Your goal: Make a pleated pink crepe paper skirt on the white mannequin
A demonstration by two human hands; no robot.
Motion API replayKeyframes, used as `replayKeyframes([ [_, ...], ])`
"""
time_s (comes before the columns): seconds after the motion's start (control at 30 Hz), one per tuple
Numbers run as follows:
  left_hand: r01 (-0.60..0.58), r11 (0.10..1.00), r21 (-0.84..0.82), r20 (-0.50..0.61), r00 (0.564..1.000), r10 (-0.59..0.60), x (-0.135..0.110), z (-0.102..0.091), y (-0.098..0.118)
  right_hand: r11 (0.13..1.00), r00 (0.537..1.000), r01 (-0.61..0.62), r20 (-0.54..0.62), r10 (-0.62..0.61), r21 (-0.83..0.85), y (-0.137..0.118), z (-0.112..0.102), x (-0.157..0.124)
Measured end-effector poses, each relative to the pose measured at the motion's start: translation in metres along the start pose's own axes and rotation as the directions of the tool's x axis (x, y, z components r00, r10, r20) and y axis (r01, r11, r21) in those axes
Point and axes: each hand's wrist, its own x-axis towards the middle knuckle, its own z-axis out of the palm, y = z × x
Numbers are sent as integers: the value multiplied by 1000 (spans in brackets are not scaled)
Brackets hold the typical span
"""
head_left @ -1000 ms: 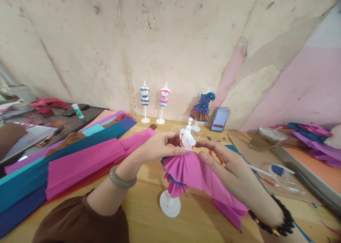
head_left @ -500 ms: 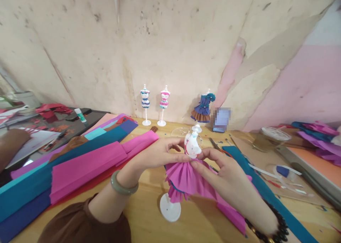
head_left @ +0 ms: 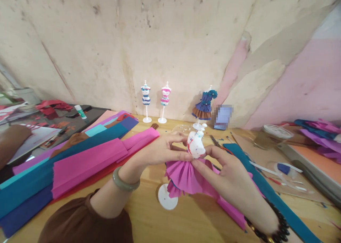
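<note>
So we've got a small white plastic dress-form mannequin (head_left: 195, 145) tilted over the desk (head_left: 145, 214), right in front of us, its top leaning off to our right and its round white base (head_left: 167, 197) showing lower down. Can't really tell whether the base rests on the wood.

Our left hand (head_left: 162, 149) is wrapped round the waist, thumb across the front and fingers behind, pressing down the top of a pleated magenta crepe paper strip (head_left: 188, 177). Our right hand (head_left: 229, 172) is pinching that same strip near the waist, just beside the left thumb. The pleats fan out below like a skirt, with the loose end trailing under our right wrist.

Over on the right there's a long flat teal paper strip (head_left: 266, 186) running past our right arm. On the left we've got a spread of coloured sheets, including a folded magenta crepe sheet (head_left: 90, 165) and a long teal sheet (head_left: 32, 174).

Back by the wall stand a blue-banded white mannequin (head_left: 146, 99), a pink-banded white mannequin (head_left: 164, 98) and one in a ruffled blue, teal and brown dress (head_left: 204, 104), with a phone (head_left: 223, 117) propped next to it.
</note>
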Motion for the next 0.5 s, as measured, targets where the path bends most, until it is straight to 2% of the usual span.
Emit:
replayKeyframes([
  [0.13, -16, 998, -66, 20, 1000, 17, 2, 4, 4, 999, 999, 35, 14, -35, -27, 0, -3, 0],
  [0.37, -16, 999, -46, -110, 994, 11, 4, 8, 4, 998, 999, 40, 13, -39, -45, 1, -7, 1],
  [0.5, 41, 996, -78, -172, 984, -54, 2, 10, 5, 998, 999, 29, 31, -27, -62, 0, -8, 2],
])
